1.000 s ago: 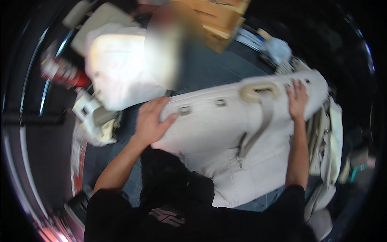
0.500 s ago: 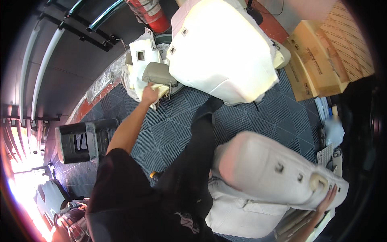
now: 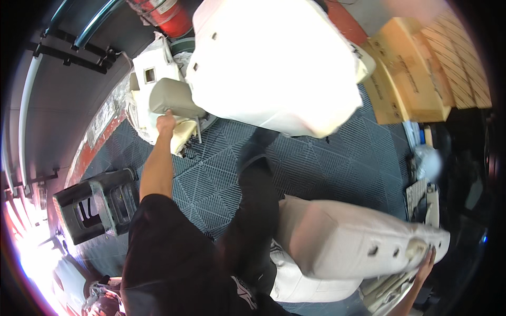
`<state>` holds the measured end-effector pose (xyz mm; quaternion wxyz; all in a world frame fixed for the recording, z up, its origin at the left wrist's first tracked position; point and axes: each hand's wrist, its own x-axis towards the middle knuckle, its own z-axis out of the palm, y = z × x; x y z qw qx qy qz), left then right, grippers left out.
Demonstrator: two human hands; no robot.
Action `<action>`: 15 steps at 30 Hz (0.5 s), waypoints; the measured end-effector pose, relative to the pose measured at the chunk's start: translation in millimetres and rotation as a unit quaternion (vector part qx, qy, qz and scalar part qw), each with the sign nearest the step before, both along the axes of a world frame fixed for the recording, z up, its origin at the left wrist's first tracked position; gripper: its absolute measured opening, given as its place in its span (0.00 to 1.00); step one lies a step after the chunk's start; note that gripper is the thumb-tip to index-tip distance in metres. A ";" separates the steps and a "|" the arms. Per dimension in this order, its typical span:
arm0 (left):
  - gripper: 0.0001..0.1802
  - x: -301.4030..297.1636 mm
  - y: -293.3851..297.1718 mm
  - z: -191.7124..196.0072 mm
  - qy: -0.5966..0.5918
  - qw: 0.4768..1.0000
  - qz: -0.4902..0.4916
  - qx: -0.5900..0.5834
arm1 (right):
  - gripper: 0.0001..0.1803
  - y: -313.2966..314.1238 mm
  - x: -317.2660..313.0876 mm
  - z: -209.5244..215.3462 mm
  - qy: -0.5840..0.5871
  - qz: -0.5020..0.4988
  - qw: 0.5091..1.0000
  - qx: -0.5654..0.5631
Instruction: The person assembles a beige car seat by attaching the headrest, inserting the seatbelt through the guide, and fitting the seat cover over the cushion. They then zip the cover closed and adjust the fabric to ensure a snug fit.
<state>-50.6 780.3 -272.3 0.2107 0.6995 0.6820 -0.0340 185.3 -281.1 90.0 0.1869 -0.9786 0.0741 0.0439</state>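
Note:
My left hand (image 3: 165, 123) reaches forward, its fingers closed at the lower edge of a grey-beige headrest (image 3: 171, 96). A thin metal post (image 3: 198, 130) sticks out below the headrest. Under and behind it lies a pile of pale covers and yellowish foam (image 3: 150, 62). At the lower right, my right hand (image 3: 425, 267) grips the narrow end of a light beige car seat back (image 3: 345, 237), close to a recessed opening in it. The seat back lies tilted on another pale seat piece (image 3: 321, 288). Parts of both hands' fingers are hidden.
A large white seat piece (image 3: 274, 68) stands ahead, overexposed. Cardboard boxes (image 3: 408, 79) are at the far right. A dark plastic stool (image 3: 97, 205) sits at left on the grey tiled floor (image 3: 337, 163). A red drum (image 3: 166, 16) stands at the far left.
The view has shifted, so the headrest and stool appear further left. The seat back has rolled and its wide end sits lower in view. Both hands stay on their things.

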 end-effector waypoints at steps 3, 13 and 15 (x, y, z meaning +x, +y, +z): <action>0.28 -69.1 45.9 39.9 0.134 0.969 -0.167 0.124 | 0.29 6.4 -25.4 -2.1 -0.034 0.032 0.992 -0.120; 0.24 -73.2 -143.0 394.1 -0.265 0.868 -0.344 0.241 | 0.36 21.3 -168.3 139.6 -0.150 -0.106 0.946 0.267; 0.23 -48.6 -166.0 460.4 -0.349 0.771 -0.478 0.236 | 0.38 29.0 -184.3 157.0 -0.173 -0.056 0.922 0.342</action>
